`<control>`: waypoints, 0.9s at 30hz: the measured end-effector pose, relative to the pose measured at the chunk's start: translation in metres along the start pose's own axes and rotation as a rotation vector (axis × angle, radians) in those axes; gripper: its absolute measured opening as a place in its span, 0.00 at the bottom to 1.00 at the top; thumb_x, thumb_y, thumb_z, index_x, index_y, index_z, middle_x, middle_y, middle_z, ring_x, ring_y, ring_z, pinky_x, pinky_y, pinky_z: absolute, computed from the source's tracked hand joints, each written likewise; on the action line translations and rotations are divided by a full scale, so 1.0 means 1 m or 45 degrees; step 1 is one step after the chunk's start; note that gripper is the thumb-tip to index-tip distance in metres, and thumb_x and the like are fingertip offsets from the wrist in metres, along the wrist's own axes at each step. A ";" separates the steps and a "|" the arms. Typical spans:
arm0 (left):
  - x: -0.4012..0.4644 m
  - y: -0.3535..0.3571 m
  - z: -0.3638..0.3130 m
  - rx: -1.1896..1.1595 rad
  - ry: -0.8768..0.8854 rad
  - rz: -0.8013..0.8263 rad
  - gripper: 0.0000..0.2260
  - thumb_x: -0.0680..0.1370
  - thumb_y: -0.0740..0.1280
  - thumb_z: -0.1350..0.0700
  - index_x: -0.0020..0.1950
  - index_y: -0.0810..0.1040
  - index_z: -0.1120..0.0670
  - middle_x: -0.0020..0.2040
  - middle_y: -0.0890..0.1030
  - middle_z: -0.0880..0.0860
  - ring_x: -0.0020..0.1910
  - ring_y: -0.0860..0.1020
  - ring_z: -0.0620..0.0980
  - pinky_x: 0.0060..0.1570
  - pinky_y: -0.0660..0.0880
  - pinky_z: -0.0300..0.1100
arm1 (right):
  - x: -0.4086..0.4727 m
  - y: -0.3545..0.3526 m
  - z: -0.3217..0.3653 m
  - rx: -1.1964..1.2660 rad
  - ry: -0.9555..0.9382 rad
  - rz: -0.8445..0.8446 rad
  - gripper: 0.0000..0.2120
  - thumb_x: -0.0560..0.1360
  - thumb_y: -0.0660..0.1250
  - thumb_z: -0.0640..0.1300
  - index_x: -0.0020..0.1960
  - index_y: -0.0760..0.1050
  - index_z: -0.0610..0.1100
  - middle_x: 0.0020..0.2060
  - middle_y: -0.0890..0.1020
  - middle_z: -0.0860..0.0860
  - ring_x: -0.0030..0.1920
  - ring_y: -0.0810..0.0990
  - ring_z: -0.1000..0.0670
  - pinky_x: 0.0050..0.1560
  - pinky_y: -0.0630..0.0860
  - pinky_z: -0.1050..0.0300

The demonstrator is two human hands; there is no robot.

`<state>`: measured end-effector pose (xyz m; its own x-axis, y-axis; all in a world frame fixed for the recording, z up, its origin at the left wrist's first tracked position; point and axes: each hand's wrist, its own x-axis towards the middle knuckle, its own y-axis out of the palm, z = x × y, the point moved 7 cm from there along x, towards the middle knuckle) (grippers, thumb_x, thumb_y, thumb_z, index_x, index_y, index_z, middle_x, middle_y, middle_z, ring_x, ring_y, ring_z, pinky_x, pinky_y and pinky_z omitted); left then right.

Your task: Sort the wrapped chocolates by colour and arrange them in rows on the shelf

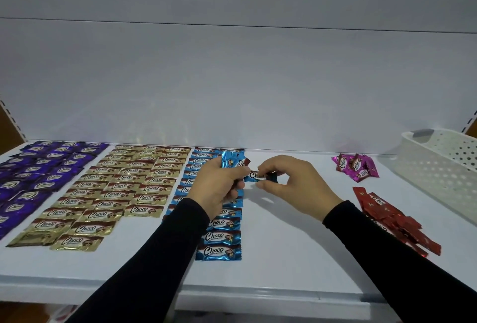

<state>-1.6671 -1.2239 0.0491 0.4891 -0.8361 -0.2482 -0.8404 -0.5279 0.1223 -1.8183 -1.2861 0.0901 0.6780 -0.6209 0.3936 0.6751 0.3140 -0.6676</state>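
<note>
From the head camera, the white shelf (284, 258) carries wrapped chocolates laid out by colour. Purple chocolates (44, 167) fill the far left, gold chocolates (124, 188) lie in rows just beside them, and blue chocolates (223, 237) run in a column near the middle, partly hidden under the left forearm.

The left hand (215, 188) has its grip closed round a small bunch of blue chocolates (231, 161), held above the blue column. The right hand (291, 183) pinches a single blue chocolate (259, 176) between thumb and fingertips, just beside the left hand's bunch and lifted off the shelf.

To the right, a loose heap of pink chocolates (356, 166) lies near the back, and a pile of red chocolates (392, 219) lies nearer the front. A white perforated basket (438, 167) stands at the far right edge.
</note>
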 end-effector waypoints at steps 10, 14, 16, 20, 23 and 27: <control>0.004 -0.031 -0.020 -0.210 0.028 -0.164 0.05 0.82 0.66 0.56 0.56 0.78 0.55 0.43 0.84 0.54 0.32 0.78 0.45 0.25 0.74 0.35 | 0.032 0.022 -0.054 -0.370 0.270 0.079 0.03 0.76 0.68 0.47 0.48 0.79 0.50 0.45 0.80 0.55 0.47 0.76 0.54 0.50 0.74 0.59; 0.007 -0.037 -0.031 -0.262 0.079 -0.157 0.04 0.81 0.66 0.56 0.52 0.78 0.54 0.44 0.84 0.53 0.34 0.77 0.45 0.28 0.75 0.35 | 0.048 0.030 -0.070 -0.352 0.362 0.087 0.08 0.79 0.65 0.46 0.53 0.81 0.49 0.48 0.81 0.55 0.50 0.76 0.53 0.51 0.72 0.61; 0.011 -0.039 -0.036 -0.278 0.102 -0.153 0.03 0.81 0.66 0.56 0.52 0.78 0.54 0.43 0.83 0.54 0.34 0.77 0.45 0.28 0.75 0.35 | 0.049 0.029 -0.070 -0.389 0.351 0.098 0.09 0.79 0.63 0.47 0.55 0.81 0.49 0.50 0.81 0.55 0.52 0.76 0.53 0.50 0.68 0.63; 0.022 -0.047 -0.042 -0.317 0.107 -0.166 0.04 0.82 0.66 0.55 0.53 0.77 0.55 0.44 0.84 0.54 0.35 0.78 0.45 0.30 0.76 0.35 | 0.034 0.032 -0.061 -0.474 0.218 0.159 0.17 0.81 0.59 0.52 0.64 0.78 0.47 0.64 0.76 0.52 0.65 0.71 0.52 0.63 0.65 0.63; 0.031 -0.051 -0.043 -0.359 0.090 -0.179 0.06 0.82 0.65 0.55 0.55 0.77 0.56 0.45 0.83 0.55 0.36 0.78 0.45 0.29 0.76 0.35 | 0.024 0.049 -0.062 -0.610 0.161 0.380 0.24 0.81 0.47 0.61 0.59 0.74 0.48 0.63 0.73 0.51 0.66 0.69 0.49 0.68 0.68 0.51; 0.038 -0.058 -0.042 -0.413 0.061 -0.190 0.11 0.81 0.66 0.55 0.61 0.76 0.57 0.48 0.83 0.55 0.36 0.78 0.45 0.26 0.75 0.34 | 0.043 0.056 -0.070 -0.675 0.177 0.399 0.16 0.82 0.44 0.59 0.51 0.64 0.50 0.53 0.72 0.53 0.58 0.71 0.49 0.61 0.70 0.48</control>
<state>-1.5900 -1.2313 0.0728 0.6177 -0.7482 -0.2421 -0.6447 -0.6581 0.3889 -1.7719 -1.3454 0.0250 0.7520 -0.6558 0.0668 0.1908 0.1195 -0.9743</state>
